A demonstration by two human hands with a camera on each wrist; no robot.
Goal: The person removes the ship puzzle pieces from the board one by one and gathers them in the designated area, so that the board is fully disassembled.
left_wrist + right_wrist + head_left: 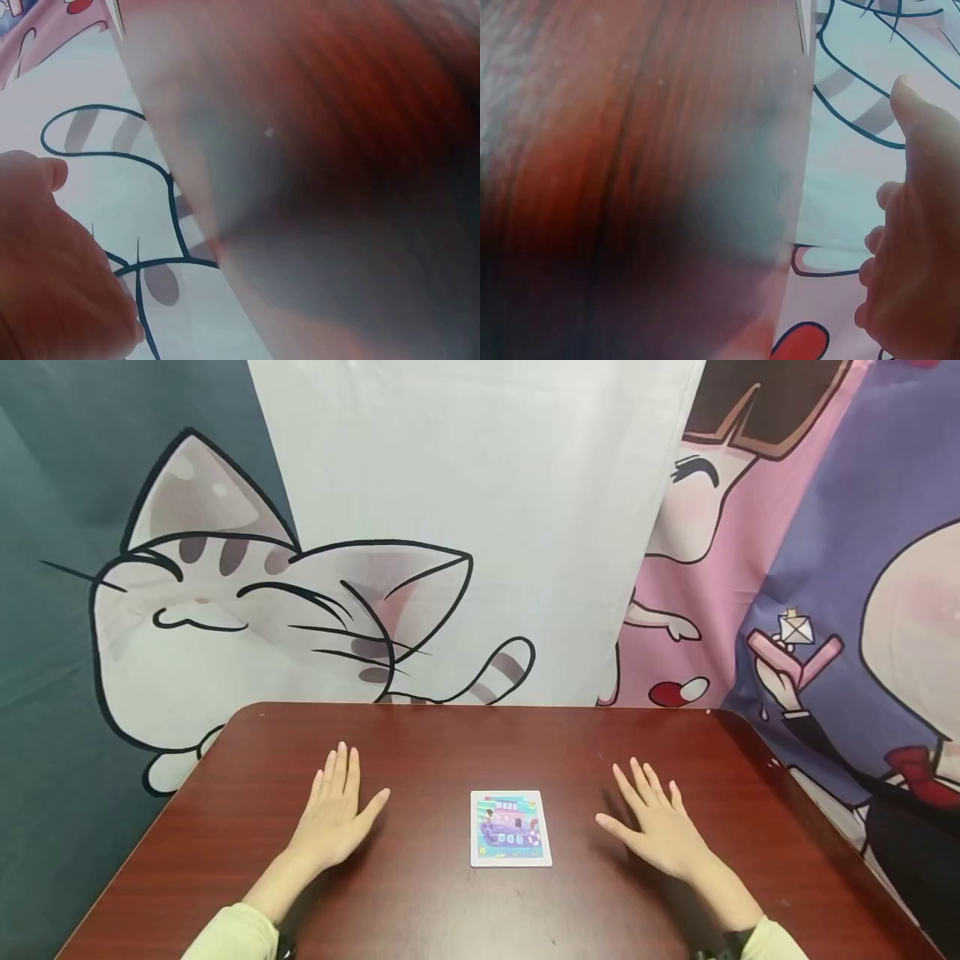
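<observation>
1. Grey-green, white, pink and violet fabric backdrop [480, 485], softly creased, fills the upper half of the head view and runs down both sides. Its print has thick, rounded black outlines: a striped cat at left, flat-coloured cartoon figures at right.
2. Reddish-brown, wood-look tabletop [420, 743] with rounded far corners spreads across the lower half. Its smooth surface has a dull sheen and faint streaks; close up in both wrist views it blurs.
3. Bare left hand [335, 818], lower left of the head view: four straight fingers lie close together, the thumb angled away from them, nothing held. Whether the palm touches the wood I cannot tell.
4. Bare right hand [663, 831], lower right: straight fingers fanned slightly apart, thumb stretched towards the centre, nothing held. Its contact with the wood is likewise unclear.
5. Pale yellow-green cloth sleeves, left [234, 935] and right [772, 941], enter from the bottom edge.
6. Flat, squarish white-bordered picture panel [511, 829] lies on the tabletop, low centre, between the hands and apart from both, nearer the right. Its print shows a purple-pink boat on turquoise.
7. Dark wristbands, left [285, 945] and right [738, 941], show beside the cuffs, mostly cut off; their material is unclear.
</observation>
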